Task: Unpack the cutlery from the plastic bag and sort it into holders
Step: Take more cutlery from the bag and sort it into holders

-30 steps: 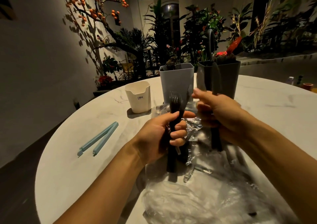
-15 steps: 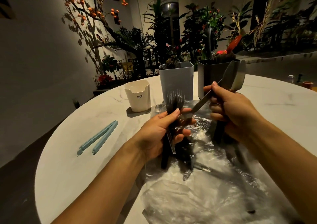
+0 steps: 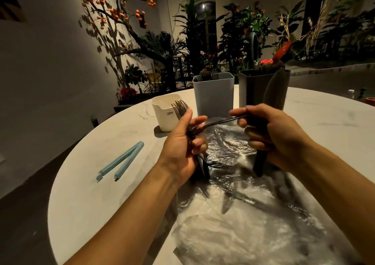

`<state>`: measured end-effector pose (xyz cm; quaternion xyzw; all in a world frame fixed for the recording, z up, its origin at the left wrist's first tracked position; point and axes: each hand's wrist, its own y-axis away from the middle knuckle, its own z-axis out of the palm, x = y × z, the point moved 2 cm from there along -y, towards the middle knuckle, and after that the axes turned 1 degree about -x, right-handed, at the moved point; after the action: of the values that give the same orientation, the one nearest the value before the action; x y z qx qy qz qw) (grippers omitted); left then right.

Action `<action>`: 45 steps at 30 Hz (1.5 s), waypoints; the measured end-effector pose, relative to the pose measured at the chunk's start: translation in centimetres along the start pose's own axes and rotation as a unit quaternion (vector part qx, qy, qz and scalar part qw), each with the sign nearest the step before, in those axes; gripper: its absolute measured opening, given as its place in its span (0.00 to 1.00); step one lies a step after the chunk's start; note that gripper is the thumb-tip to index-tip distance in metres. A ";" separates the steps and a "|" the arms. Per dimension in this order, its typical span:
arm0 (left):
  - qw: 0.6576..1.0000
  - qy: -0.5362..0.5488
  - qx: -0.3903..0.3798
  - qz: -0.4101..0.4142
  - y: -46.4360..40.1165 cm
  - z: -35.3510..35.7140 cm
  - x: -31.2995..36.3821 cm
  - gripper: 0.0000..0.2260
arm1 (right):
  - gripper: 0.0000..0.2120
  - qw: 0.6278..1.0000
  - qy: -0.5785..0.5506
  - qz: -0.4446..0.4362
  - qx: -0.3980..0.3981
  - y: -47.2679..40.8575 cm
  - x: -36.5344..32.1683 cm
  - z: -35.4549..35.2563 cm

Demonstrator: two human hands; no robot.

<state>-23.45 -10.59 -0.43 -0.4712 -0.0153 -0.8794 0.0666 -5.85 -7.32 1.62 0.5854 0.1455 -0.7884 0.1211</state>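
My left hand (image 3: 183,143) grips a bundle of dark forks (image 3: 180,107), tines up, tilted toward the white holder (image 3: 165,112). My right hand (image 3: 272,132) grips dark knives (image 3: 277,90), blades up in front of the dark holder (image 3: 253,88), handles sticking out below the fist. A thin utensil (image 3: 221,121) spans between both hands, pinched by my right fingertips. A grey-blue holder (image 3: 214,94) with cutlery in it stands between the other two. The clear plastic bag (image 3: 243,214) lies flat under my hands, with some cutlery inside.
A light-blue bag clip (image 3: 121,160) lies open on the left of the round marble table (image 3: 91,193). Plants and a wall stand beyond the far edge. Small items sit at the far right of the table.
My left hand tilted the forks left toward the white holder. My right hand moved right, drawing a thin utensil out of the left bundle until it lies nearly level between the hands.
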 end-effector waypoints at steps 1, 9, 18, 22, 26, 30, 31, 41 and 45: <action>1.000 0.003 0.008 0.015 0.0 0.0 0.1 0.15 | 0.16 0.999 0.032 0.003 -0.008 0.0 0.2 0.1; 0.990 0.006 0.122 0.073 -0.4 -1.0 0.5 0.15 | 0.14 0.966 0.228 -0.119 -0.024 0.5 -0.1 0.6; 0.997 -0.002 0.047 0.063 -0.2 -0.5 0.8 0.13 | 0.07 0.898 0.397 -0.186 -0.024 0.3 0.2 1.2; 0.997 -0.009 0.027 0.074 -0.3 -0.5 1.2 0.12 | 0.12 0.921 0.367 -0.129 -0.022 0.1 0.9 1.8; 0.996 -0.009 0.007 0.084 -0.1 0.2 0.8 0.15 | 0.13 0.970 0.239 0.001 -0.048 0.0 1.5 2.4; 0.997 -0.046 -0.004 0.066 0.0 0.3 0.3 0.13 | 0.11 0.975 0.195 0.052 -0.097 0.3 1.7 3.1; 0.997 -0.057 0.003 0.057 0.1 0.2 0.2 0.15 | 0.13 0.972 0.197 0.064 -0.111 0.5 1.7 3.3; 0.997 -0.070 0.020 0.020 0.3 0.3 0.4 0.20 | 0.25 0.988 0.151 0.016 0.001 -0.4 1.5 2.6; 0.988 -0.139 -0.055 -0.030 1.2 1.1 -0.2 0.16 | 0.25 0.998 0.035 0.038 -0.021 -0.5 1.6 2.3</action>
<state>-22.29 -11.65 -0.06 -0.5914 0.0099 -0.8062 0.0116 -8.52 -7.71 0.80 0.6151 0.1437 -0.7588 0.1586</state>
